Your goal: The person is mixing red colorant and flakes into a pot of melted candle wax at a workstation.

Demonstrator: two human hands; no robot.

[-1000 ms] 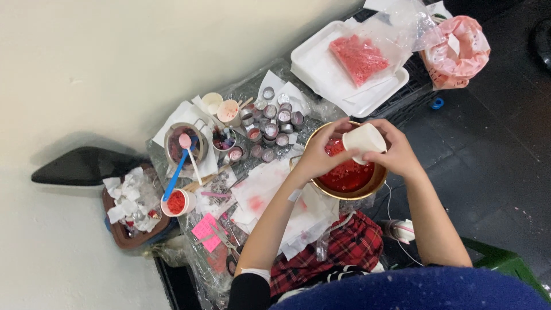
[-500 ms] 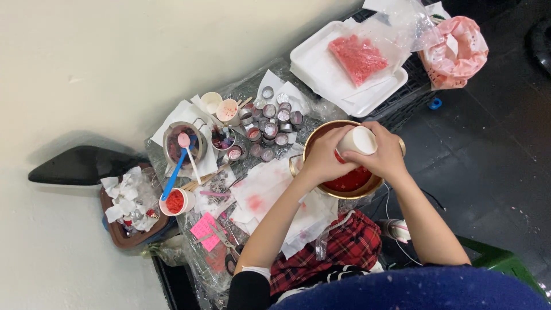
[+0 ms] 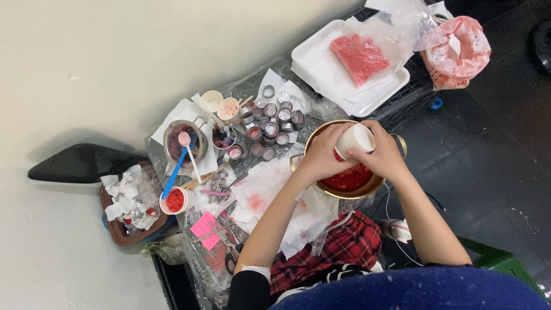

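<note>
Both of my hands hold a white paper cup (image 3: pixel 356 139) over a gold pot (image 3: pixel 367 189) of red liquid (image 3: pixel 347 179). My left hand (image 3: pixel 322 156) wraps the cup's lower side and my right hand (image 3: pixel 383 156) grips it from the right. The cup lies tilted, its base facing up toward the camera. My forearms cover the near half of the pot.
Several small metal tins (image 3: pixel 270 123) stand left of the pot. Stained white paper towels (image 3: pixel 261 192), a small pot with spoons (image 3: pixel 183 142), a cup of red bits (image 3: pixel 174 201), a pink note (image 3: pixel 205 227), scissors (image 3: pixel 229 252), and a foam tray of red flakes (image 3: pixel 359 57) surround it.
My hands have lowered the cup from above the pot's rim down closer to the red liquid, tilting it further over.
</note>
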